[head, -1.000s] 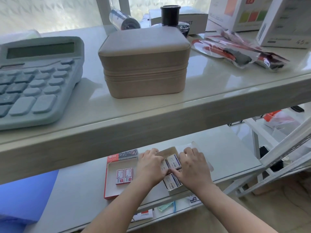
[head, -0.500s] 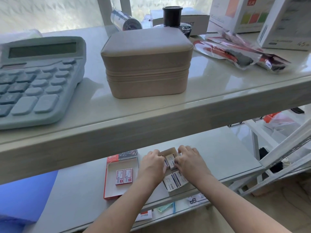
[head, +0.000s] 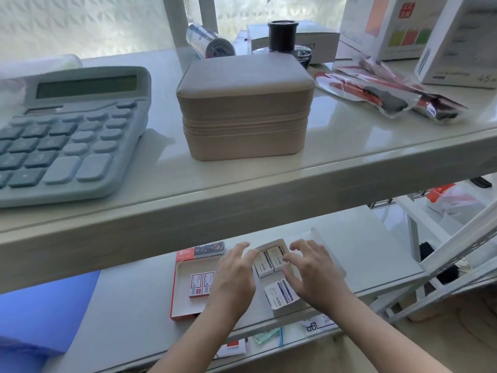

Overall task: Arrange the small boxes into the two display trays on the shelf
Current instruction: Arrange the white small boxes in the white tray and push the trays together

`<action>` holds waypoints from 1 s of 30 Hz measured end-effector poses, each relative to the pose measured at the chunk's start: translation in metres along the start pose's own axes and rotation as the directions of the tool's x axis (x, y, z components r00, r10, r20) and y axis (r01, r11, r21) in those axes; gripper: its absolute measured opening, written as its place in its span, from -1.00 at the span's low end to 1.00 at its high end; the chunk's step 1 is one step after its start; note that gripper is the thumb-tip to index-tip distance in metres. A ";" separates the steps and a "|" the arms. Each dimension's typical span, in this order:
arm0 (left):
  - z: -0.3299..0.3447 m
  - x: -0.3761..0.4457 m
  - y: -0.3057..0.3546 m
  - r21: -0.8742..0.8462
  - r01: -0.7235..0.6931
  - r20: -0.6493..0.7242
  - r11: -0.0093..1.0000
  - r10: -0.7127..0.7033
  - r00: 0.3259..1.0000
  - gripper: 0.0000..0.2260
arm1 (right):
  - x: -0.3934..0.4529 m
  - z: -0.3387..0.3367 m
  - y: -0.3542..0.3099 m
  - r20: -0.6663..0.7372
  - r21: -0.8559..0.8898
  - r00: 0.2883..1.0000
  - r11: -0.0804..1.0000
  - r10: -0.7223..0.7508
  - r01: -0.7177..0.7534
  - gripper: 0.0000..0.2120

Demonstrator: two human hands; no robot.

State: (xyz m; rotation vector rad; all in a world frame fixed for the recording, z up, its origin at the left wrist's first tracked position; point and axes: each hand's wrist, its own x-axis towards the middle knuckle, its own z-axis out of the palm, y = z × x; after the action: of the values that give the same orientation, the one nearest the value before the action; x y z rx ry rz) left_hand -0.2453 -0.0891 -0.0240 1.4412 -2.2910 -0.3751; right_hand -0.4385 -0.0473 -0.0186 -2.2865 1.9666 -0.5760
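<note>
On the lower shelf lie two display trays. The red-edged tray [head: 179, 297] on the left holds two small red-and-white boxes [head: 202, 284]. The brown cardboard tray [head: 271, 243] on the right holds white-and-blue small boxes: two side by side at the back [head: 270, 260] and one at the front [head: 279, 293]. My left hand [head: 235, 275] hovers between the trays, fingers spread, holding nothing. My right hand [head: 312, 273] hovers over the brown tray's right side, fingers apart, just off the back boxes.
The upper shelf edge [head: 242, 200] overhangs the trays. On it sit a blue calculator [head: 67, 133], a beige case [head: 244, 106], packets [head: 382, 95] and white cartons [head: 457, 41]. A clear lid [head: 330, 251] lies right of the brown tray. A blue sheet [head: 45, 310] lies at left.
Both hands were pressed on the white-and-blue boxes in the brown tray. They have lifted off and spread apart, leaving the boxes lying in the tray.
</note>
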 end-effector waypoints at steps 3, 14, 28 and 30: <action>-0.017 -0.039 -0.030 -0.058 0.050 -0.087 0.997 -0.055 0.995 -0.71 | -0.033 -0.013 0.001 0.049 0.082 0.991 0.990 -0.121 0.117 -0.75; -0.013 -0.103 -0.086 -0.073 0.181 0.040 0.981 -0.178 0.983 -0.57 | -0.039 0.022 -0.004 0.123 -0.119 0.965 0.961 -0.233 0.248 -0.67; -0.009 -0.096 -0.059 -0.062 0.181 0.010 0.981 -0.181 0.983 -0.61 | -0.014 0.043 -0.041 0.136 -0.052 0.958 0.963 -0.255 0.264 -0.72; -0.009 -0.102 -0.060 -0.045 0.211 -0.024 0.976 -0.213 0.977 -0.57 | -0.024 0.040 -0.036 0.090 -0.009 0.981 0.985 -0.172 0.173 -0.54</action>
State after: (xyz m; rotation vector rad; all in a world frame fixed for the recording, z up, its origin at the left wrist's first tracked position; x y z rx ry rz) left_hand -0.1541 -0.0228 -0.0616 1.6637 -2.0995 -0.4596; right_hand -0.3944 -0.0249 -0.0505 -2.4633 1.7526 -0.4625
